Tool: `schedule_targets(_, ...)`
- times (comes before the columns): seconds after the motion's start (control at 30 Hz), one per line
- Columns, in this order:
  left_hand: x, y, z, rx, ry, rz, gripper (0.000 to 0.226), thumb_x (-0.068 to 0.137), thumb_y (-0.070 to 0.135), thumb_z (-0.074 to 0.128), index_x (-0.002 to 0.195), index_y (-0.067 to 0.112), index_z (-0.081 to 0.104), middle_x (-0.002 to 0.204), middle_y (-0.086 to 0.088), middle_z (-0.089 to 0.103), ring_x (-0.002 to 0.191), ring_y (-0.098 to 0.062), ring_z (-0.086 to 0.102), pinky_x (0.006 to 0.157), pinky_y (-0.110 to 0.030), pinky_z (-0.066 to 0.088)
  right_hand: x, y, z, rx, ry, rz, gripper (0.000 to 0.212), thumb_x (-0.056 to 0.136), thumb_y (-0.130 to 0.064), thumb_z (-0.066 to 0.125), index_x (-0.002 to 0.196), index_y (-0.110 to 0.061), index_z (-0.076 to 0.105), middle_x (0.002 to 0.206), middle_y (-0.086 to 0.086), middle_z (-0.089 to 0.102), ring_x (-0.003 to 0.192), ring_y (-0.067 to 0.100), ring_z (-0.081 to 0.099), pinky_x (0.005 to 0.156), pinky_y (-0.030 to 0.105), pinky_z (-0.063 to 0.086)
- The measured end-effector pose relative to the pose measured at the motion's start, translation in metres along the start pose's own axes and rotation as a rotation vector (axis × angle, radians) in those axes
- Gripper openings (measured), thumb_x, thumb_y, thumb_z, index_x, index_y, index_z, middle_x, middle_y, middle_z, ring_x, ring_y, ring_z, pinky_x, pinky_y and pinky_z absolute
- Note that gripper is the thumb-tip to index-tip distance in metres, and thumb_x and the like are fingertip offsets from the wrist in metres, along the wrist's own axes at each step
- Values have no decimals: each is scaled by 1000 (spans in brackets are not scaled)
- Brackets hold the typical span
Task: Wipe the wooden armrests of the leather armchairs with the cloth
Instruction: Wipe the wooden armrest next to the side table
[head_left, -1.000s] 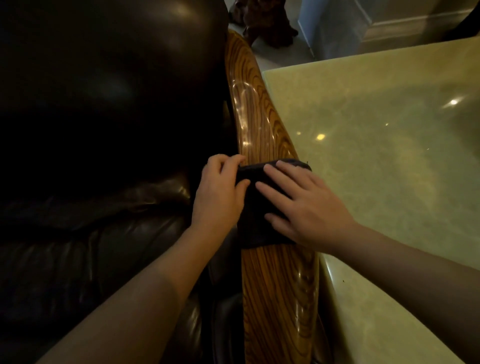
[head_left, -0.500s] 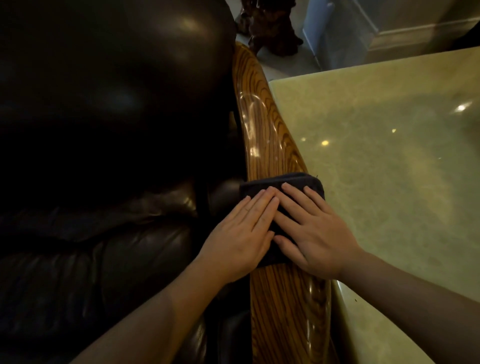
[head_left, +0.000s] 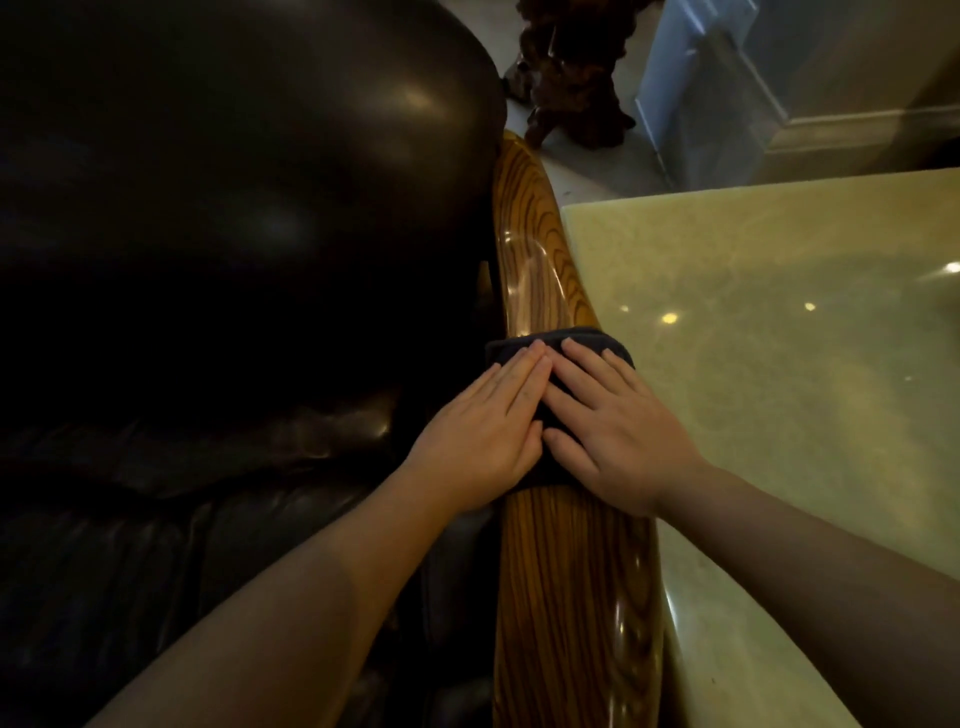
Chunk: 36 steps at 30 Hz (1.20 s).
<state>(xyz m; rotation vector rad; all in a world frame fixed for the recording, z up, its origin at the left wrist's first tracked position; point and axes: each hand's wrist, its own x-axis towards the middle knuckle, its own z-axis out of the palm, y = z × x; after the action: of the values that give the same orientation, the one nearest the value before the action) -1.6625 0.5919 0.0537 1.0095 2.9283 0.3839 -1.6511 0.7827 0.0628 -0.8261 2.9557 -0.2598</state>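
- Dark cloth, folded, is draped across the wooden armrest, and both hands are flat on top of it, so most of it is covered. You only see a strip past the fingertips and a bit in the gap between the two hands.
- Left hand has its fingers straight and pressed together, palm down on the cloth's inner side, with the heel hanging off toward the seat.
- Right hand is flat too, fingers slightly spread, pressing the cloth's outer half. Its index finger sits right beside the left hand's fingers, basically touching.
- Armrest is glossy with strong stripey grain, running from below the wrists to well past the fingertips, where it curves off behind the chair back.
- Left of the left hand is the leather armchair, really dark, with a puffy backrest beyond the hand and a creased seat cushion under the forearm.
- Right of the right hand, a pale greenish stone tabletop sits tight up against the armrest's outer edge, with hardly any gap that side. Ceiling lights reflect off it.
- Way beyond the fingertips there's a dark carved wooden piece on the floor, plus a pale column base further right.
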Motion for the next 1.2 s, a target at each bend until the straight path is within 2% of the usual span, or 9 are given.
schedule_targets(0.17, 43, -24, -12, -42, -69, -82, 62, 99, 34, 25, 150, 9, 1, 159, -11, -1, 145, -14, 1, 116, -28, 1, 48, 20, -10, 69, -25, 25, 62, 98, -45, 25, 155, -23, 15, 164, 1, 10, 150, 19, -2, 121, 41, 1)
schedule_targets(0.3, 72, -44, -19, -12, -111, -95, 62, 99, 33, 26, 150, 6, 1, 159, -13, -1, 146, -18, 2, 119, -36, 9, 79, 38, -15, 82, -60, 20, 62, 100, -42, 29, 156, -22, 11, 164, 2, 5, 150, 19, -5, 121, 40, 0)
schedule_targets(0.5, 104, -70, -23, 13, -81, -51, 63, 100, 30, 29, 149, 3, 1, 159, -16, -2, 146, -19, -1, 118, -30, 1, 115, 60, -16, 70, -83, 6, 65, 100, -41, 27, 156, -20, 2, 164, 5, -4, 150, 21, -9, 121, 44, 5)
schedule_targets(0.6, 118, -79, -23, 20, -68, -52, 64, 99, 30, 29, 149, 3, 1, 159, -17, -3, 146, -20, -1, 118, -32, 3, 128, 69, -16, 101, -83, 7, 65, 101, -41, 25, 156, -19, -1, 164, 6, -7, 149, 21, -11, 121, 43, 4)
schedule_targets(0.73, 125, -80, -22, 5, -70, -74, 64, 99, 31, 27, 149, 5, -2, 159, -16, -5, 146, -21, -3, 119, -38, 8, 136, 72, -15, 132, -77, 14, 64, 101, -39, 23, 156, -18, -2, 164, 8, -7, 149, 21, -11, 121, 42, 4)
schedule_targets(0.93, 123, -76, -25, 36, -86, -90, 62, 99, 31, 24, 149, 7, -4, 159, -14, -6, 146, -20, -4, 119, -39, 7, 136, 70, -17, 125, -95, 40, 64, 101, -38, 23, 156, -19, -5, 164, 7, -9, 149, 20, -13, 121, 42, 2)
schedule_targets(1.07, 118, -74, -22, 46, -65, -91, 61, 99, 30, 23, 150, 8, -3, 159, -12, -4, 146, -20, -4, 118, -36, 5, 131, 65, -15, 175, -78, 61, 64, 100, -38, 25, 156, -23, -4, 164, 4, -7, 149, 19, -12, 121, 37, -4)
schedule_targets(1.2, 100, -64, -17, 7, -63, -93, 60, 99, 29, 23, 150, 7, 0, 160, -11, -1, 146, -19, -3, 118, -36, 5, 114, 54, -13, 177, -88, 82, 63, 99, -40, 25, 156, -26, 2, 164, 2, -2, 149, 20, -10, 121, 48, 4)
